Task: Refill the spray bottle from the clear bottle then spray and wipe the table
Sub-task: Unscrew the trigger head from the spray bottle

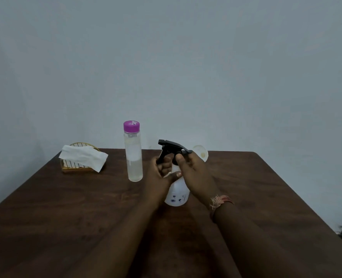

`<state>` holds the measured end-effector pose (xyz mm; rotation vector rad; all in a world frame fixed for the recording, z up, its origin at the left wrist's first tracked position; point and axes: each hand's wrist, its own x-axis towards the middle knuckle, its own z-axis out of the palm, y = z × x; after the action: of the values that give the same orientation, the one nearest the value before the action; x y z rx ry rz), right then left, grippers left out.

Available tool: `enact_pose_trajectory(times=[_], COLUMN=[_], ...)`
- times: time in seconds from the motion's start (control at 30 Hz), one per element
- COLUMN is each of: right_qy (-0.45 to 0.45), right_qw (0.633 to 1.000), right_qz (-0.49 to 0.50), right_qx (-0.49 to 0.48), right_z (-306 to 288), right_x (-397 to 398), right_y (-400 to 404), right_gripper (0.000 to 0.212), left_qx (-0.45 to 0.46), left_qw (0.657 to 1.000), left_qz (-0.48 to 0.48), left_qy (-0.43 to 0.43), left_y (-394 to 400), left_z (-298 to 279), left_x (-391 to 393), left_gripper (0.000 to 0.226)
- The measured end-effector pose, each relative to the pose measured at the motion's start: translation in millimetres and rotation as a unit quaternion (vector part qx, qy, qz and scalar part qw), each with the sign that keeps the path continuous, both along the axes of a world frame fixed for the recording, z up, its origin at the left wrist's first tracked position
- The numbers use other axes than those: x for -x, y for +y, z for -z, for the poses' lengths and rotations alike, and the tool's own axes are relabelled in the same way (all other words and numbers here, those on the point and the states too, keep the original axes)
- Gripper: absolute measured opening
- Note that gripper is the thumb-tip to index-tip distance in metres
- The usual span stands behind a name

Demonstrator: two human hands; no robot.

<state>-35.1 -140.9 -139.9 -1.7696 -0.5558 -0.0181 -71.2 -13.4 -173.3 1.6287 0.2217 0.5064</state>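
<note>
Head view: both hands grip the spray bottle [177,194] — left hand [162,173] its neck, right hand [194,173] seemingly the black head.

A plain room in a home, it seems: a dark brown wooden table [66,207] against a bare pale grey-blue wall [166,57], a gold wire napkin holder [80,159] with white tissue [84,157].

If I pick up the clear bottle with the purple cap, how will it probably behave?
The clear bottle is tall and narrow and stands upright, so a sideways push would probably tip it. Liquid seems to fill only its lower part, so it is likely fairly light. Its smooth wall may be slippery; the purple cap is on, so spilling looks unlikely.
</note>
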Motion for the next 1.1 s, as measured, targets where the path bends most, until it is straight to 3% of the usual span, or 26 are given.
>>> enact_pose_trajectory(times=[0.1, 0.2, 0.47, 0.63, 0.77, 0.9, 1.1], right_qy=[-0.017, -0.016, -0.007, 0.006, -0.010, -0.004, 0.004], right_qw=[0.999, 0.997, 0.997, 0.998, 0.999, 0.999, 0.990], right_qz=[0.029, 0.071, 0.055, 0.022, 0.027, -0.024, -0.133], right_qx=[0.014, -0.006, -0.057, -0.050, -0.033, -0.035, 0.053], right_z=[2.2, 1.1, 4.6, 0.3, -4.9, -12.2, -12.0], right_x=[7.2, 12.0, 7.9, 3.3, 8.0, 9.5, 8.1], right_y=[0.6, 4.4, 6.8, 6.3, 4.2, -2.3, -20.6], right_gripper=[0.036, 0.041, 0.026, 0.023, 0.017, 0.005, 0.030], left_qx=[0.014, -0.040, -0.101, -0.087, -0.090, -0.093, -0.070], left_qw=[1.000, 0.999, 0.994, 0.995, 0.995, 0.994, 0.995], left_qz=[-0.006, -0.015, -0.033, -0.052, -0.041, -0.032, 0.040], left_qy=[0.002, 0.008, 0.013, 0.009, 0.035, 0.048, 0.063], left_y=[-0.3, -2.9, 8.2, 9.6, 8.7, 8.0, 14.2], left_z=[-2.3, -3.6, -1.3, 3.7, -2.8, -8.4, -16.5], left_x=[6.4, 12.6, 13.1, 14.1, 19.2, 24.7, 36.4], left_gripper=[0.056, 0.058, 0.058, 0.078, 0.071, 0.063, 0.053])
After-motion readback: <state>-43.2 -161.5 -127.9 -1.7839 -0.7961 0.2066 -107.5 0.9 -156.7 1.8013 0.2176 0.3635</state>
